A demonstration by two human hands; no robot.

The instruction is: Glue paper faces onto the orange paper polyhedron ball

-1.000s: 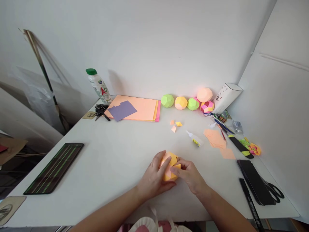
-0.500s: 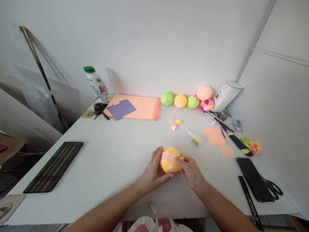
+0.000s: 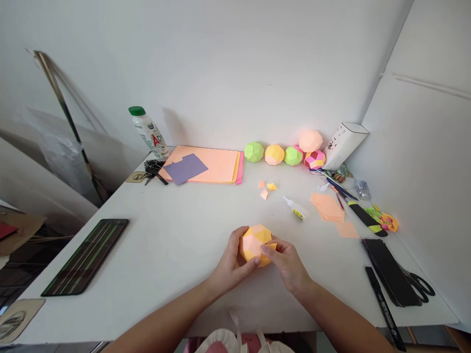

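Observation:
A faceted paper ball (image 3: 253, 242) in peach and yellow is between my hands above the near middle of the table. My left hand (image 3: 231, 264) wraps its left side, with the thumb along the bottom. At the ball's right side, my right hand (image 3: 289, 264) pinches a yellow flap that sticks out; whether the flap is joined to the ball I cannot tell. Beyond the hands lie a small glue bottle (image 3: 295, 209), a small yellow paper piece (image 3: 272, 187) and two peach paper pieces (image 3: 264, 194).
Several finished-looking paper balls (image 3: 274, 154) line the wall. Coloured paper sheets (image 3: 221, 166), keys (image 3: 154, 169) and a bottle (image 3: 149, 133) are back left. On the right are peach paper squares (image 3: 327, 207), a cutter (image 3: 366, 218), a phone (image 3: 390, 272), scissors (image 3: 423, 287) and a marker (image 3: 384, 309).
The ball has turned slightly and shifted a little left in my hands. My right thumb has moved further onto its face. The camera view has tilted slightly.

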